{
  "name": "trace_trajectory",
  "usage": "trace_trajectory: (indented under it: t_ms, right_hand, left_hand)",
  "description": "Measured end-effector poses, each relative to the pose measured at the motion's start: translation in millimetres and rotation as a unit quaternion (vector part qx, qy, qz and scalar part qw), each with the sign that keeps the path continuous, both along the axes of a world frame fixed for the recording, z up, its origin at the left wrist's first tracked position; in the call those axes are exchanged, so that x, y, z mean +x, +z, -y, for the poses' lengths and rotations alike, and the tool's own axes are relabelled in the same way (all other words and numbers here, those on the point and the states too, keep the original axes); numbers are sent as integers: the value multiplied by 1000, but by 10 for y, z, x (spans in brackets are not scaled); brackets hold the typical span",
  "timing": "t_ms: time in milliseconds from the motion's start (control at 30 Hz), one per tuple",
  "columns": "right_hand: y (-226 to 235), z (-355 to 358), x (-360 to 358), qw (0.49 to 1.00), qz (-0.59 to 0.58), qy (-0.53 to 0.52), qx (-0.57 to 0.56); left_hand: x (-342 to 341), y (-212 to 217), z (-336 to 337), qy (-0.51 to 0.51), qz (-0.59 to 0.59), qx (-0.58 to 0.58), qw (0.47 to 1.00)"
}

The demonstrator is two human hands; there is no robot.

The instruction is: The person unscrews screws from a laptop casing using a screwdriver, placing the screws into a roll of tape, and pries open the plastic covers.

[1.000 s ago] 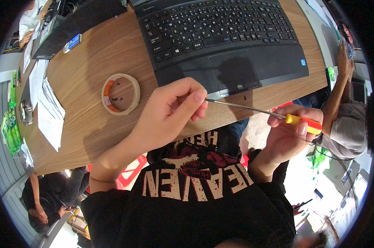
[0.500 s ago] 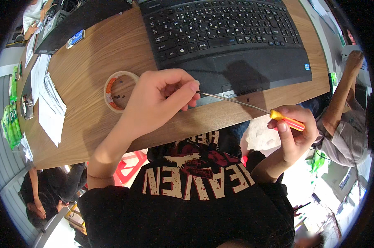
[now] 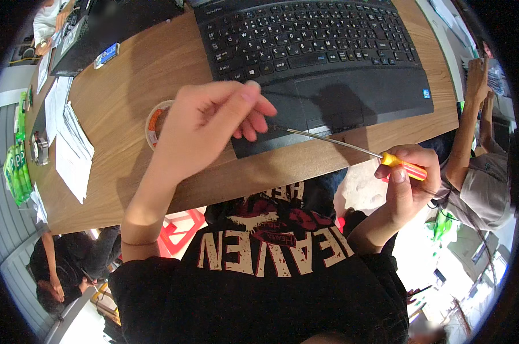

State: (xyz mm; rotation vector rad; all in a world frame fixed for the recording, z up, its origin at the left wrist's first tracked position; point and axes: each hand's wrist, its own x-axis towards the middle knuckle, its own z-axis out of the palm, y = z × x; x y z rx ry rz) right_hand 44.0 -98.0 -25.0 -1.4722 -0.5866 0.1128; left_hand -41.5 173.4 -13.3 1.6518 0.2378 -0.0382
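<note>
My right hand (image 3: pixel 413 178) is closed round the yellow and red handle of a screwdriver (image 3: pixel 339 143). Its thin metal shaft points left over the front edge of a black laptop (image 3: pixel 259 129), and its far tip looks dark and is hard to make out. My left hand (image 3: pixel 219 117) hovers above the laptop's front left corner, a little apart from that tip. Its thumb presses against the index finger while the other fingers curl loosely; whether anything small sits in the pinch is hidden. Behind my left wrist, a roll of tape (image 3: pixel 152 129) lies partly covered on the wooden desk.
White papers (image 3: pixel 73 152) and a metallic round object (image 3: pixel 40 148) lie at the desk's left. A small blue and white packet (image 3: pixel 107 55) rests near a black box (image 3: pixel 116 28) at the far left. Another person's arm (image 3: pixel 468 114) shows at the right.
My left hand has drawn up and left, away from the screwdriver's tip, and covers more of the tape roll. The screwdriver has shifted slightly right in my right hand.
</note>
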Motion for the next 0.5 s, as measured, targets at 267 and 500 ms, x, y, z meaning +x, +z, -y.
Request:
trace_trajectory:
  t_ms: [267, 500]
  right_hand:
    - [309, -319, 412, 993, -8, -41, 111]
    - [1034, -1324, 981, 986, 157, -1, 63]
  left_hand:
    - [256, 397, -809, 135, 116, 122, 976]
    - [1153, 839, -1818, 247, 313, 339, 852]
